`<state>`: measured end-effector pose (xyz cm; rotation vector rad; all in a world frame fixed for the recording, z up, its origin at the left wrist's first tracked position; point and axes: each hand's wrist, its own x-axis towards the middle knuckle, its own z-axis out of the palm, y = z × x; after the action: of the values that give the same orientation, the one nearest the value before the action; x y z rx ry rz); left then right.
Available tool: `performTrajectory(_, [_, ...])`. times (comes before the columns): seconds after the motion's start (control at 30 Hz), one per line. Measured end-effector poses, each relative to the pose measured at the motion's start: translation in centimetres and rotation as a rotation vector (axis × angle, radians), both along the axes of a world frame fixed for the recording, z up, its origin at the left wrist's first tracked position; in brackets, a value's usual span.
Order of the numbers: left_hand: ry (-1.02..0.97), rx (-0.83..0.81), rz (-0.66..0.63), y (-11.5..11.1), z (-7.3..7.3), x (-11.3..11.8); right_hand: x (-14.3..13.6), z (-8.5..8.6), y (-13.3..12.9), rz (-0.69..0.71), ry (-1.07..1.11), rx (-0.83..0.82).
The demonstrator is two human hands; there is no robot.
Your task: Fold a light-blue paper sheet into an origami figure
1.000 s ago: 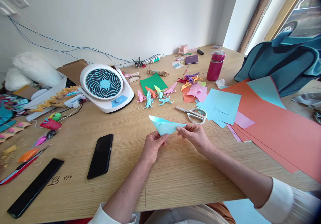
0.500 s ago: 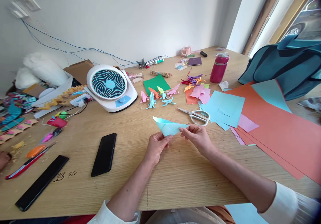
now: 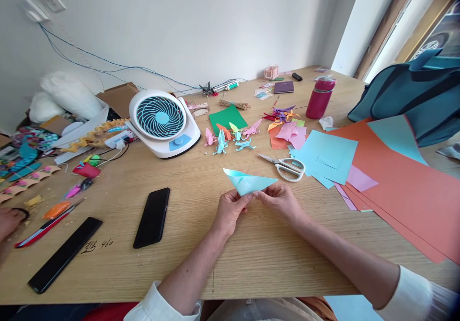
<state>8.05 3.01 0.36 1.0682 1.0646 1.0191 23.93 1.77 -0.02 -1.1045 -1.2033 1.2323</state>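
Note:
A light-blue sheet of paper, folded to a triangle (image 3: 247, 181), is held just above the table between both hands. My left hand (image 3: 230, 210) pinches its lower left part, thumb on the near face. My right hand (image 3: 283, 202) is closed at its lower right edge, with the thumb close to the left thumb. Beyond the paper lie open scissors (image 3: 287, 166) with white handles. Several small folded paper figures (image 3: 222, 141) in pink, blue, orange and green sit farther back.
A white fan (image 3: 163, 124) stands at back left, a phone (image 3: 152, 218) nearer. Blue sheets (image 3: 332, 153), large orange sheets (image 3: 406, 187), a red bottle (image 3: 321, 98) and a teal bag (image 3: 406, 98) are on the right. Another person's hand (image 3: 10, 223) rests at the left edge by a craft knife (image 3: 46, 225).
My right hand has slid left along the paper's lower edge, bringing the thumbs together. The other person's hand has come farther into view at left. The view has shifted slightly.

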Motion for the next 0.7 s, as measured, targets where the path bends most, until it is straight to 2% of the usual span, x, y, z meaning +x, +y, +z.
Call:
performTrajectory(0.17, [0.013, 0.033, -0.007, 0.0, 0.0, 0.0, 0.0, 0.0, 0.0, 0.007, -0.011, 0.019])
performTrajectory(0.5, [0.036, 0.051, -0.066, -0.2, 0.3, 0.0, 0.3, -1.0, 0.2, -0.071, -0.074, 0.021])
performTrajectory(0.7, [0.048, 0.072, -0.040, 0.1, -0.1, -0.4, 0.5, -0.6, 0.2, -0.105, -0.094, 0.010])
